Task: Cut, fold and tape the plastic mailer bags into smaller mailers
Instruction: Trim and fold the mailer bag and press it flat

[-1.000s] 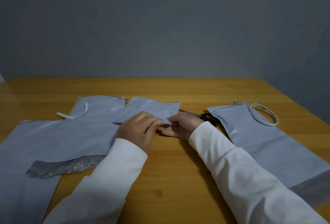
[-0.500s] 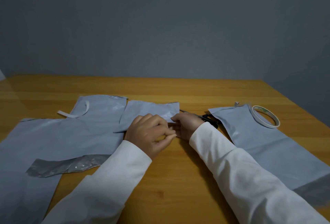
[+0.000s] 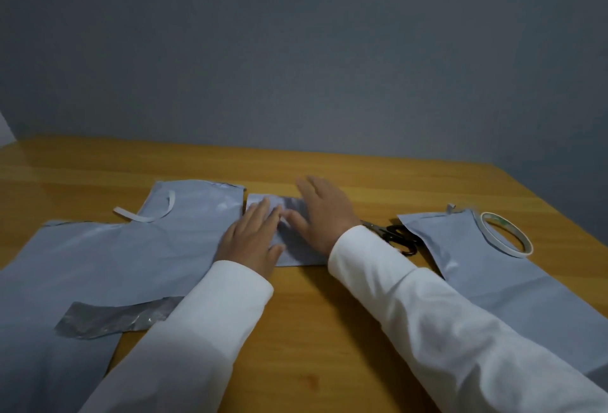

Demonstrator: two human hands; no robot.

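Observation:
A small grey piece of mailer plastic (image 3: pixel 297 253) lies flat on the wooden table (image 3: pixel 329 330) in the middle. My left hand (image 3: pixel 251 241) rests flat on its left part, fingers spread. My right hand (image 3: pixel 320 212) lies flat on its right part, fingers stretched toward the far edge. A large cut grey mailer bag (image 3: pixel 108 258) spreads out to the left, with a silvery inner flap (image 3: pixel 112 317) turned up near me. Another grey mailer bag (image 3: pixel 513 284) lies at the right. Black-handled scissors (image 3: pixel 394 236) sit just behind my right wrist.
A roll of white tape (image 3: pixel 505 236) sits on the far end of the right bag. A loose white strip (image 3: pixel 148 213) curls on the left bag. A grey wall stands behind the table. The table's right edge runs diagonally at the far right.
Both hands have gone from pinching the small piece with curled fingers to lying flat and spread on it. The piece now lies flatter and squarer between them.

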